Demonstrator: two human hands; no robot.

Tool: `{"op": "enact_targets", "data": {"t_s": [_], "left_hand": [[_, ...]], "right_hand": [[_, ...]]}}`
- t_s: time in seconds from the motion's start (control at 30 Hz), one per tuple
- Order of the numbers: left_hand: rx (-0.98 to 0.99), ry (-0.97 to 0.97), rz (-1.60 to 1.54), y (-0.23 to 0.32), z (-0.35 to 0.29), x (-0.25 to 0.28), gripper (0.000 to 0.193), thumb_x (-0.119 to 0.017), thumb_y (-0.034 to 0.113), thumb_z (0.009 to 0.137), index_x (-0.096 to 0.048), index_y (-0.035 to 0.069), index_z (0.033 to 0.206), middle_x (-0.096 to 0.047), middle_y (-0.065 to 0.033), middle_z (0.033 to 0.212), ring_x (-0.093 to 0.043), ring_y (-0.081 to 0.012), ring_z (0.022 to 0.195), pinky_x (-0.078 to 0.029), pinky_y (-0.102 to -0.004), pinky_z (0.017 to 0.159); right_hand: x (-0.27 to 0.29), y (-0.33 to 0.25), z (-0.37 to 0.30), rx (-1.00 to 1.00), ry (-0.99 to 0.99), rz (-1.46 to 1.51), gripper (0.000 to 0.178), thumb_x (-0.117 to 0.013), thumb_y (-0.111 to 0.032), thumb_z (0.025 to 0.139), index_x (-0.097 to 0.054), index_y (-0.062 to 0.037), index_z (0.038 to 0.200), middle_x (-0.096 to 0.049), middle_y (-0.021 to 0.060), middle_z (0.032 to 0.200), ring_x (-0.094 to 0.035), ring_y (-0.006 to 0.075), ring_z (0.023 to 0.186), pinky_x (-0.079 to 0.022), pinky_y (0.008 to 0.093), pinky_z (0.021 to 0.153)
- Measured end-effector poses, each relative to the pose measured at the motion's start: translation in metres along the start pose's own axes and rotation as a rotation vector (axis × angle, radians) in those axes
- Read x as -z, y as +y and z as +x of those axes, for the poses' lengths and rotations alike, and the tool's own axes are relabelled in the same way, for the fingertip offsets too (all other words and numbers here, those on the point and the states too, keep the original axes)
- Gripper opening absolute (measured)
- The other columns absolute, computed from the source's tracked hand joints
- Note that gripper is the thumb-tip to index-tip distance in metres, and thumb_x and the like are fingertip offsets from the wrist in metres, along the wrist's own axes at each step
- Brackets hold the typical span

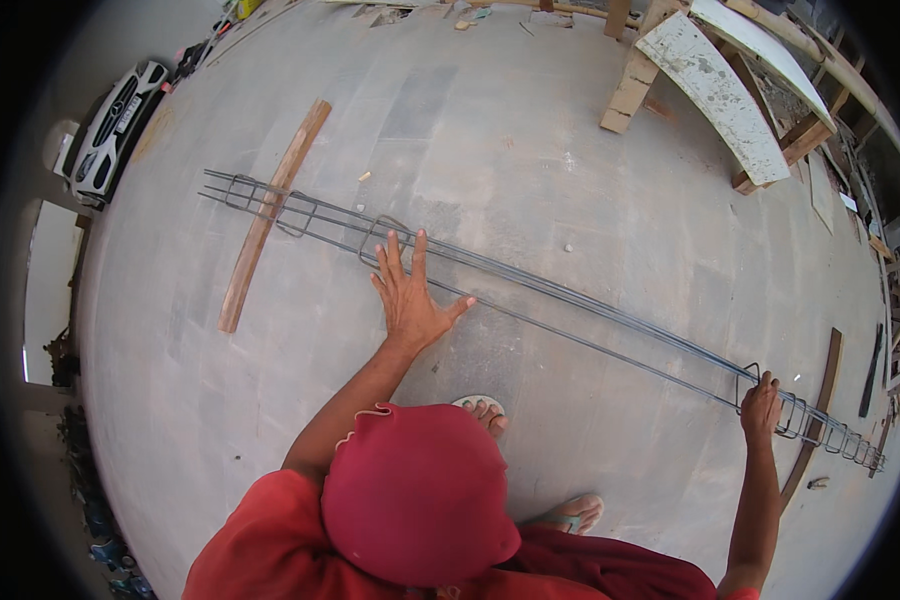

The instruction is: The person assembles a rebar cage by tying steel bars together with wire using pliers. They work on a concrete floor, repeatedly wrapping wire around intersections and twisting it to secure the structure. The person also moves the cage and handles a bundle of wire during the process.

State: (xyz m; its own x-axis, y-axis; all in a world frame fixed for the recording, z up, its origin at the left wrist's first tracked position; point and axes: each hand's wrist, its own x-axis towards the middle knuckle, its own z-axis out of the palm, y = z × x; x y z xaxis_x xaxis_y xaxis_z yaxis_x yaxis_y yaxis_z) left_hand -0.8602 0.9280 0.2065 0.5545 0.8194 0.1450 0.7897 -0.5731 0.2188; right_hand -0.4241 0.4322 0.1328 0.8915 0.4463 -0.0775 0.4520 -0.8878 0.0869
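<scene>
Long, narrow cage of grey steel bars [570, 294] reached by two bare hands

The cage lies slantwise on the near side of a wide grey concrete floor [570, 400]. A reddish-brown wooden batten [258, 250] passes under its left end, and a darker brown wooden strip [831, 365] crosses beneath its right part. These probably prop the bars off the floor, leaving room for fingers and for the bent loops that hang around them.

The left hand [410, 305] is spread wide at the cage's left half, fingertips over the bars beside a bent grey steel loop [375, 230]. It has hold of nothing visibly; whether the fingertips press or hover, I cannot tell. So flat a spread would suit steadying or spacing rather than gripping.

The right hand [760, 408] is curled closed on the cage's right part, beside another loop; exactly which bar or loop it grasps is hidden. That grip likely keeps the bars from rolling or sliding.

Further right along the cage, more small steel loops [850, 448] sit close together, while the long middle stretch shows only bars.
</scene>
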Motion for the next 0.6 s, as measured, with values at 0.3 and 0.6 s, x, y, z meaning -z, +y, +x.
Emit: {"op": "enact_targets", "data": {"t_s": [0.3,0.6], "left_hand": [[0.008,-0.19,0.021,-0.055,0.045,-0.027,0.165,-0.071,0.103,0.043,-0.004,0.025,0.173,0.014,-0.0212,0.177,0.016,-0.053,0.159,0.0,-0.0884,0.112],[0.049,-0.18,0.021,-0.052,0.047,-0.045,0.169,-0.078,0.099,0.038,-0.007,0.025,0.173,0.01,-0.0235,0.176,0.014,-0.0532,0.159,0.001,-0.0876,0.113]], "right_hand": [[0.046,-0.156,-0.01,0.219,-0.132,0.196,0.015,-0.061,-0.005,0.096,-0.049,0.0003,0.102,-0.068,0.0314,0.08,-0.069,0.052,0.077,-0.052,0.0596,0.066],[0.069,-0.341,-0.052,0.213,0.079,0.585,0.02,-0.066,-0.005,0.099,-0.047,-0.0004,0.093,-0.06,0.0196,0.068,-0.063,0.0347,0.058,-0.05,0.0458,0.057]]}}
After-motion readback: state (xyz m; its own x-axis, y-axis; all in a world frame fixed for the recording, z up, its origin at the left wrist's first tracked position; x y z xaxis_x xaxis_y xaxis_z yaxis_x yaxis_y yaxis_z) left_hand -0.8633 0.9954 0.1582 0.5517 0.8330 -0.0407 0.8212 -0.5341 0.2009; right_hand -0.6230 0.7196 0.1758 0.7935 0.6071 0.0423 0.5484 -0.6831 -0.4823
